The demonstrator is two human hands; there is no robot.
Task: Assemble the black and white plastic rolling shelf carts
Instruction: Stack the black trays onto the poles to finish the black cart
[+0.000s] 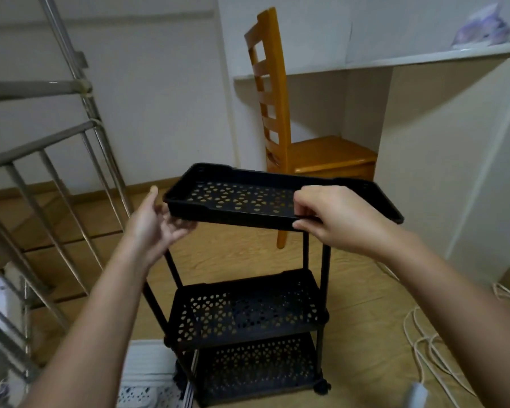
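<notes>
A black perforated shelf tray [242,198] hangs level above the half-built black cart [245,313]. My right hand [336,219] pinches the tray's near long rim. My left hand [156,222] is at the tray's left end, fingers spread and curled under the corner, thumb raised apart from the rim. The cart stands on the floor with two perforated shelves, black upright poles [324,269] rising from its corners, and a caster [321,387] at the near right. A white perforated tray [147,393] lies on the floor at the cart's left.
A wooden chair [292,136] stands behind the tray under a white desk [424,60]. A metal railing [56,172] fills the left side. White cables [430,343] coil on the wooden floor at the right.
</notes>
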